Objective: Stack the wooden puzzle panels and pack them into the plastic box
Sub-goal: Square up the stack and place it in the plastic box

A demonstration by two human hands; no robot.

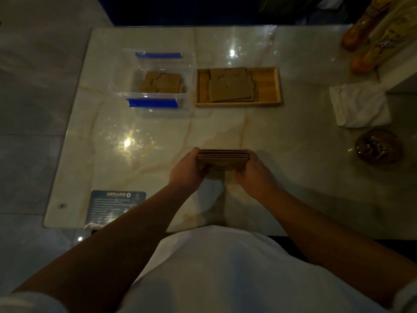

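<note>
Both forearms reach forward from the bottom of the frame and converge over the middle of a marble-patterned bench, where a person holds a stack of wooden puzzle panels between two bare hands. The left hand clasps the stack's left end and the right hand its right end, each grip closed on the panels with fingers curled under and thumbs along the sides. The stack is tilted so its layered far edge faces up; whether its lower edge touches the bench cannot be told, as the hands and shadow cover it.

Farther back and to the left stands the clear plastic box with blue latches on its near and far sides; more brown panels lie inside it. Just beside it on the right, a shallow wooden tray holds another loose pile of panels, overlapping and slightly askew.

A dark printed card lies at the near left corner of the bench, its text too small and dim to read. At right sit a crumpled white cloth and a round brown dish whose contents are hard to make out. Orange, patterned objects at the upper right are cut off by the frame. The person's white shirt fills the foreground, and the lighting is low throughout.
</note>
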